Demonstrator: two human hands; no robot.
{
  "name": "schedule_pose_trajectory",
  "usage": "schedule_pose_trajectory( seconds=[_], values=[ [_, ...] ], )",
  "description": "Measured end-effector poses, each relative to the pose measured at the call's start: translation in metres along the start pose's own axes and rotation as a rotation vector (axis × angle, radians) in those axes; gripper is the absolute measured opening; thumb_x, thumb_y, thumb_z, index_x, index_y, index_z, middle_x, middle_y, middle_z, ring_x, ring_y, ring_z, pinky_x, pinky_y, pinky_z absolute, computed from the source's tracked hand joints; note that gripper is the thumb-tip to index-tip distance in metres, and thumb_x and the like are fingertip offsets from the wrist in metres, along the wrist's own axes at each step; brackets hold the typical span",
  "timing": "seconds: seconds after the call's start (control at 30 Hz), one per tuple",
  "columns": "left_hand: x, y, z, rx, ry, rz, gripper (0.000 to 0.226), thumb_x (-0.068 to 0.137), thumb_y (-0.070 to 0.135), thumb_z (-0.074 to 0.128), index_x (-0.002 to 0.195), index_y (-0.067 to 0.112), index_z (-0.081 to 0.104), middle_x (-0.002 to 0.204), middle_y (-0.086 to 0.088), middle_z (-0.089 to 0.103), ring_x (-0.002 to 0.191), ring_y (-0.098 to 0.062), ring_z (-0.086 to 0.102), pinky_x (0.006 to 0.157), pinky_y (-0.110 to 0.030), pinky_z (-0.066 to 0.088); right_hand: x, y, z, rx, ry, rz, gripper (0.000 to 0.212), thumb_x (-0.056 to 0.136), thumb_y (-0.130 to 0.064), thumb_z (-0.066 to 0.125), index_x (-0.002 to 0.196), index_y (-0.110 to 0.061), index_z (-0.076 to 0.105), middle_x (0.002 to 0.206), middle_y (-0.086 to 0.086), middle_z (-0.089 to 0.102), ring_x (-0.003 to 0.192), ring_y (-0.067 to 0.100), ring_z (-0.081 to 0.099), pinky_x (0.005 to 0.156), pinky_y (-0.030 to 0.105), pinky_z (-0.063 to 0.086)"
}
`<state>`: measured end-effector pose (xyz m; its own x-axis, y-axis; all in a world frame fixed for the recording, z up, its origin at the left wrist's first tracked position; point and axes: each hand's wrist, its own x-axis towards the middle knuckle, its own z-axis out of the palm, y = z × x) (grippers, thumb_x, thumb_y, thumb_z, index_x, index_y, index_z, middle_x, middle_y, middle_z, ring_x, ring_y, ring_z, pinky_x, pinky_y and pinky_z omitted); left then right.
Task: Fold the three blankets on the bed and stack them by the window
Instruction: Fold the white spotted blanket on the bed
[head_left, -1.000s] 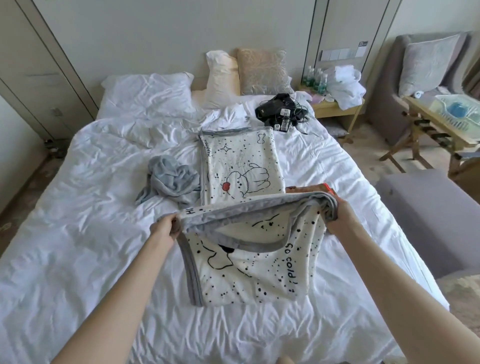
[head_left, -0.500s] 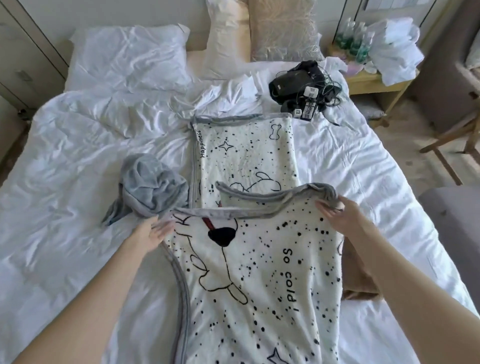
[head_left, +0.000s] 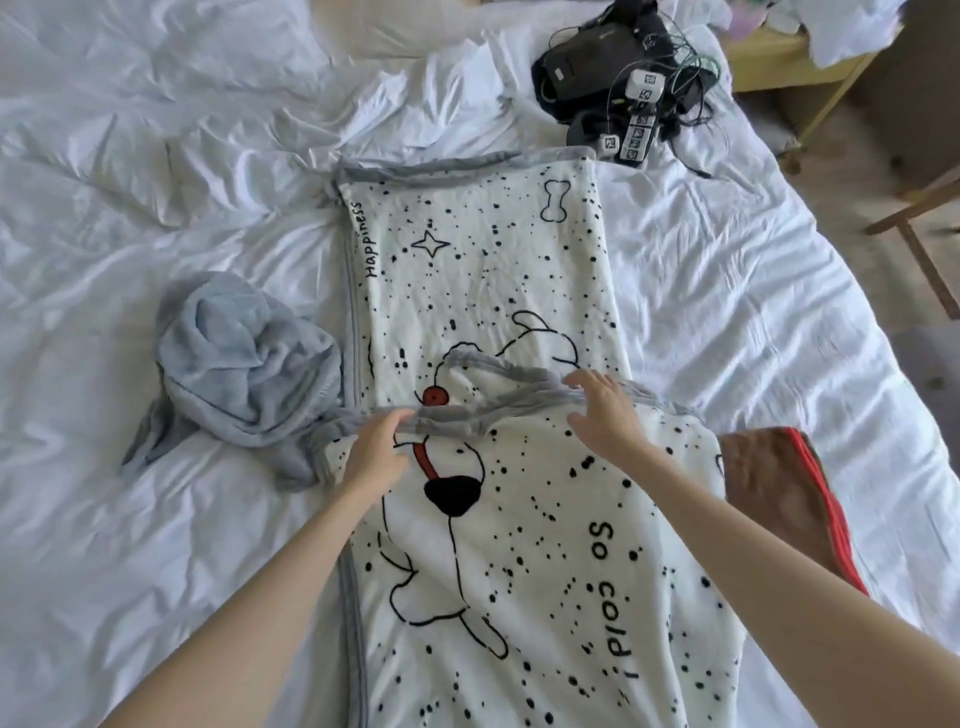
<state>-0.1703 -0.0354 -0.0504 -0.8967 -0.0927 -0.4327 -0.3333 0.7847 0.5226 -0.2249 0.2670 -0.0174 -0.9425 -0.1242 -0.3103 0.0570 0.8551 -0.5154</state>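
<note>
A white dog-print blanket (head_left: 478, 270) with grey trim lies lengthwise down the middle of the bed, its near half folded over toward the far half. My left hand (head_left: 376, 452) rests on the folded grey edge with its fingertips on the trim. My right hand (head_left: 605, 410) lies flat with spread fingers on the same edge, further right. A crumpled light grey blanket (head_left: 239, 364) sits bunched just left of the fold. A brown blanket with a red border (head_left: 779, 488) pokes out from under the white one at the right.
The white duvet (head_left: 130, 218) covers the bed all around. A black pouch with cables and tagged devices (head_left: 618, 88) lies at the far right of the bed. A yellow bedside table (head_left: 795, 62) and wooden furniture legs (head_left: 919, 234) stand beyond the right edge.
The lifted end of the white blanket was laid down over the rest. Both hands let go of the edge and slid inward along it. The view moved closer and tilted down.
</note>
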Motion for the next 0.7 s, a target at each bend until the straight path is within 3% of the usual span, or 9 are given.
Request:
schedule_pose_trajectory(
  seconds=[0.17,0.23,0.27,0.37,0.43,0.5,0.57,0.63,0.7],
  values=[
    [0.037,-0.008,0.014,0.408,-0.099,0.104,0.077,0.085,0.031,0.07,0.15,0.023,0.029,0.151,-0.001,0.038,0.142,-0.023,0.031,0.116,-0.042,0.023,0.025,-0.006,0.028,-0.269,-0.223,-0.3,0.073,0.074,-0.009,0.062,0.143,-0.018,0.039,0.149,0.0,0.039,0.144,0.019,0.021,0.117,0.039,0.015],
    [0.048,-0.008,0.016,0.541,-0.085,0.102,0.067,0.087,0.039,0.067,0.144,0.021,0.037,0.143,-0.001,0.046,0.136,-0.022,0.038,0.116,-0.042,0.019,0.032,-0.007,0.033,-0.362,-0.183,-0.4,0.068,0.073,-0.013,0.063,0.138,-0.018,0.044,0.14,0.0,0.047,0.137,0.021,0.031,0.115,0.034,0.016],
    [0.051,-0.007,0.014,0.597,-0.072,0.136,0.052,0.089,0.039,0.063,0.134,0.021,0.047,0.133,0.0,0.052,0.13,-0.021,0.044,0.114,-0.04,0.02,0.034,-0.008,0.034,-0.391,-0.139,-0.444,0.061,0.072,-0.014,0.064,0.131,-0.018,0.049,0.131,0.0,0.053,0.128,0.021,0.04,0.112,0.032,0.02],
    [0.047,0.004,0.005,0.473,-0.053,0.31,0.003,0.093,0.022,0.054,0.094,0.024,0.053,0.101,0.002,0.058,0.101,-0.022,0.058,0.089,-0.033,0.036,0.034,-0.008,0.032,-0.426,0.0,-0.527,0.039,0.074,-0.016,0.067,0.112,-0.016,0.059,0.109,0.0,0.059,0.107,0.023,0.051,0.102,0.032,0.031],
    [0.038,0.018,-0.006,0.291,-0.055,0.355,0.012,0.09,0.017,0.051,0.085,0.026,0.045,0.084,0.007,0.054,0.077,-0.016,0.057,0.063,-0.031,0.038,0.031,-0.006,0.028,-0.423,0.006,-0.517,0.036,0.074,-0.019,0.069,0.109,-0.015,0.061,0.112,0.001,0.057,0.11,0.023,0.05,0.103,0.033,0.034],
    [0.032,0.034,-0.022,0.177,-0.032,0.37,0.014,0.089,0.021,0.049,0.082,0.03,0.041,0.068,0.008,0.05,0.057,-0.006,0.049,0.052,-0.028,0.033,0.029,-0.006,0.022,-0.408,-0.085,-0.459,0.042,0.072,-0.023,0.071,0.113,-0.016,0.06,0.12,0.0,0.056,0.118,0.02,0.047,0.11,0.032,0.028],
    [0.028,0.048,-0.033,0.18,-0.015,0.416,0.015,0.089,0.023,0.049,0.083,0.034,0.04,0.058,0.007,0.046,0.049,-0.008,0.045,0.047,-0.027,0.029,0.027,-0.008,0.015,-0.362,-0.189,-0.371,0.042,0.074,-0.022,0.069,0.114,-0.017,0.059,0.117,-0.003,0.061,0.118,0.017,0.05,0.114,0.032,0.024],
    [0.027,0.058,-0.04,0.215,-0.013,0.439,0.012,0.091,0.025,0.05,0.094,0.037,0.049,0.055,0.009,0.046,0.049,-0.006,0.045,0.049,-0.028,0.029,0.022,-0.008,0.002,-0.264,-0.213,-0.289,0.024,0.078,-0.022,0.066,0.102,-0.017,0.062,0.098,-0.005,0.064,0.104,0.02,0.058,0.1,0.029,0.04],
    [0.029,0.066,-0.044,0.255,-0.009,0.454,0.013,0.094,0.028,0.052,0.105,0.032,0.058,0.055,0.011,0.047,0.051,-0.006,0.047,0.051,-0.028,0.031,0.014,-0.001,-0.018,-0.179,-0.202,-0.213,0.013,0.083,-0.03,0.067,0.093,-0.023,0.062,0.076,-0.01,0.059,0.081,0.018,0.061,0.064,0.02,0.044]
  ],
)
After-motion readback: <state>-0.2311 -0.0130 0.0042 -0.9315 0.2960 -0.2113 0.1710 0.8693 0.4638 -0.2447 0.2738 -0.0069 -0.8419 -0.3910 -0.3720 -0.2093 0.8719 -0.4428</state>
